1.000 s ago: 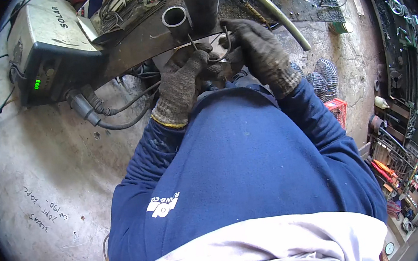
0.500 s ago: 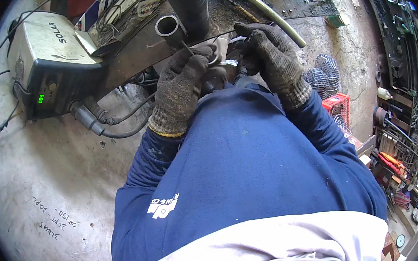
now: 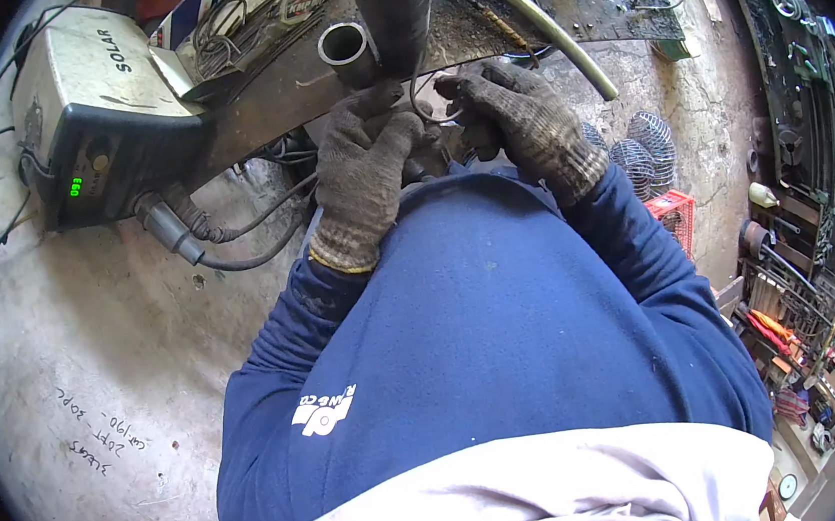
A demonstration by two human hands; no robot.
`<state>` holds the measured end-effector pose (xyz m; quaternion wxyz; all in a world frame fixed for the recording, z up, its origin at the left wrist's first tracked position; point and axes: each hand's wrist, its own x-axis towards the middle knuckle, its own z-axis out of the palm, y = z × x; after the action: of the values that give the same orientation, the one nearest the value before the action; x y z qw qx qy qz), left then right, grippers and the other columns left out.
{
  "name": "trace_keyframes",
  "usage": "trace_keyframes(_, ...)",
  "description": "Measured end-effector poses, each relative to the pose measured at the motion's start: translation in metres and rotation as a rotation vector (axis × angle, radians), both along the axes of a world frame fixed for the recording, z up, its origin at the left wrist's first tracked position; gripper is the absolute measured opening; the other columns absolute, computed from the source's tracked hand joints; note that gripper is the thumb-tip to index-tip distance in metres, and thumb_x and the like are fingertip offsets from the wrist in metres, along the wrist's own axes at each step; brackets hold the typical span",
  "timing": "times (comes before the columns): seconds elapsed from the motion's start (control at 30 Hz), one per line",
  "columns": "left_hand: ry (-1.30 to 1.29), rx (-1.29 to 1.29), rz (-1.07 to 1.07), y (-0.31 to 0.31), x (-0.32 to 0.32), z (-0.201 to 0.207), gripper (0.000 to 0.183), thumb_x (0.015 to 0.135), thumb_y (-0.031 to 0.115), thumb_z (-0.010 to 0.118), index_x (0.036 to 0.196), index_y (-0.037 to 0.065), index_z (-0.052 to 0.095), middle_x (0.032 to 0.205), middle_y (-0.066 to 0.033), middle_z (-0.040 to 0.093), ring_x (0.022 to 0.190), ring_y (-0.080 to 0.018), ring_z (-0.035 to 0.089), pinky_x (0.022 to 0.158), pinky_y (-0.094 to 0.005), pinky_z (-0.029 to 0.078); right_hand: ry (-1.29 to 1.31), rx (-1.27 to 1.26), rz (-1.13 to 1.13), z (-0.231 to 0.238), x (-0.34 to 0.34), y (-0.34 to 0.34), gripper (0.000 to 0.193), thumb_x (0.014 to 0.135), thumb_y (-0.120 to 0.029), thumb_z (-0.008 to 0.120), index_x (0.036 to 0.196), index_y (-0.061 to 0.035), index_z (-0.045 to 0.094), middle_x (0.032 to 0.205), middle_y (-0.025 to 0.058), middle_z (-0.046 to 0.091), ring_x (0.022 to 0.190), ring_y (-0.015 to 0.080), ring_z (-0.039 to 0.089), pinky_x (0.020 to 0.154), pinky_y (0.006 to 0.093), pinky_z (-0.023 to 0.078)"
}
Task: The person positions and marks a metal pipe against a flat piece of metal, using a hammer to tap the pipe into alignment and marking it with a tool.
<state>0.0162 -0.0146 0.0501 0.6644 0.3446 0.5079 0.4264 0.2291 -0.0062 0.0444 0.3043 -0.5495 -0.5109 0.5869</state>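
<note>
Grey knitted work gloves cover both my hands, which are raised close together at the near edge of the metal workbench [image 3: 271,94]. Between them a thin bent metal rod [image 3: 416,98] stands up and curls into a hook at its lower end. My right hand [image 3: 530,124] pinches this curved end in its fingertips. On the other side of the rod, my left hand [image 3: 358,166] has thumb and fingers apart, with nothing plainly in its grasp. Just beyond the left fingertips is a short open-ended pipe [image 3: 346,48], beside a thick dark upright pipe [image 3: 392,12].
A welding machine [image 3: 102,120] with a lit display stands at the left, its thick cable [image 3: 247,264] looping toward me. A hammer [image 3: 545,22] lies on the bench past my right hand. Wire coils [image 3: 646,153] and a red crate [image 3: 673,216] sit at the right.
The bent rod has swung more upright and moved from the left fingers to the right fingertips. My left thumb has spread from its fingers; my right hand has shifted slightly left and down.
</note>
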Motion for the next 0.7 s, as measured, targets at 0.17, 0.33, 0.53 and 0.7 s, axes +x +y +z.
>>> trace_keyframes(0.17, -0.242, -0.128, -0.025, 0.007, -0.009, -0.037, 0.029, 0.101, 0.004, 0.061, 0.129, -0.003, 0.056, 0.113, -0.0154, 0.071, 0.093, -0.0221, 0.075, 0.077, -0.0313, 0.064, 0.015, -0.068, -0.079, -0.014, -0.013, 0.017, 0.035, 0.104, -0.03, 0.063, 0.125, -0.0042, 0.069, 0.086, 0.0032, 0.069, 0.072, 0.0092, 0.064, 0.061, 0.025, 0.052)
trace_keyframes(0.33, -0.329, -0.114, 0.009, 0.013, -0.005, -0.041, 0.03, 0.1, 0.003, 0.06, 0.13, -0.002, 0.058, 0.109, -0.0144, 0.07, 0.092, -0.0265, 0.074, 0.08, -0.0373, 0.065, -0.153, -0.012, -0.123, -0.023, -0.021, 0.029, 0.032, 0.101, -0.025, 0.068, 0.124, -0.0027, 0.069, 0.092, 0.0053, 0.073, 0.074, 0.0105, 0.068, 0.063, 0.0261, 0.056)
trace_keyframes(0.53, -0.326, -0.194, -0.038, 0.015, -0.01, -0.037, 0.03, 0.104, 0.015, 0.059, 0.131, 0.002, 0.057, 0.117, -0.0143, 0.069, 0.103, -0.0265, 0.073, 0.088, -0.0411, 0.062, -0.17, -0.001, -0.146, -0.025, -0.026, 0.04, 0.032, 0.1, -0.025, 0.068, 0.122, -0.0011, 0.069, 0.094, 0.0069, 0.074, 0.074, 0.0115, 0.069, 0.063, 0.0272, 0.057)
trace_keyframes(0.7, -0.391, -0.13, 0.052, 0.019, 0.011, -0.043, 0.029, 0.106, 0.015, 0.055, 0.132, 0.002, 0.057, 0.121, -0.0142, 0.068, 0.108, -0.0263, 0.071, 0.094, -0.0412, 0.061, -0.001, 0.078, -0.257, -0.051, -0.024, 0.046, 0.036, 0.1, -0.028, 0.067, 0.122, 0.0011, 0.068, 0.098, 0.0088, 0.074, 0.081, 0.0139, 0.07, 0.07, 0.0283, 0.058)
